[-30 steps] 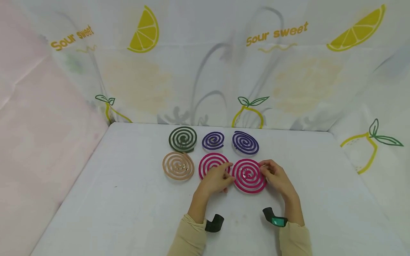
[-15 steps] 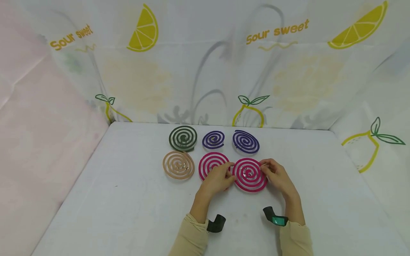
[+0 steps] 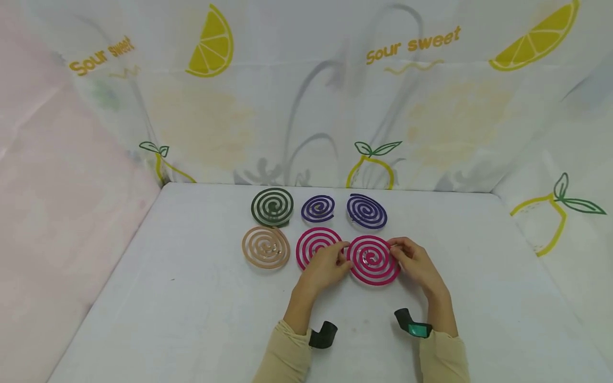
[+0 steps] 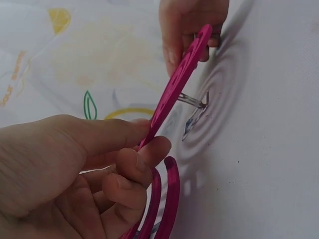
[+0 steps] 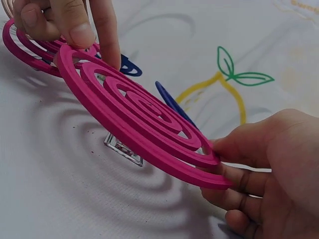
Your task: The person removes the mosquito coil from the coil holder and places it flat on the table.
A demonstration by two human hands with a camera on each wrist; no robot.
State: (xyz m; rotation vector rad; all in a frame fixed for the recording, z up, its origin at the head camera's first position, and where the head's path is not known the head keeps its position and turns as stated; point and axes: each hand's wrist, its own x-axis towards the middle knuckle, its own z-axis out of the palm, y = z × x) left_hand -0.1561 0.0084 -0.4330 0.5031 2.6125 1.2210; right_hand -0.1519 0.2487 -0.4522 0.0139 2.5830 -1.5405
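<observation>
A pink mosquito coil (image 3: 371, 258) is held between my two hands, over the white table. My left hand (image 3: 326, 268) pinches its left edge between thumb and fingers, and my right hand (image 3: 415, 266) pinches the opposite edge. Under this coil, the right wrist view shows a small metal stand (image 5: 124, 152), with the coil's spiral shadow on the table around it. A second pink coil (image 3: 303, 250) lies just left, partly hidden behind my left hand. In the left wrist view, the held coil (image 4: 172, 89) appears nearly edge-on, with the metal stand (image 4: 194, 102) beneath it.
Behind the pink coils stand a dark green coil (image 3: 254, 208), a small purple coil (image 3: 304, 213) and a larger purple coil (image 3: 367, 211). A tan coil (image 3: 245, 250) sits at the front left. Lemon-print cloth (image 3: 287, 106) walls the table's back.
My left hand has shifted slightly right, its fingers now at the held pink coil's edge. The right hand and the other coils look nearly unmoved.
</observation>
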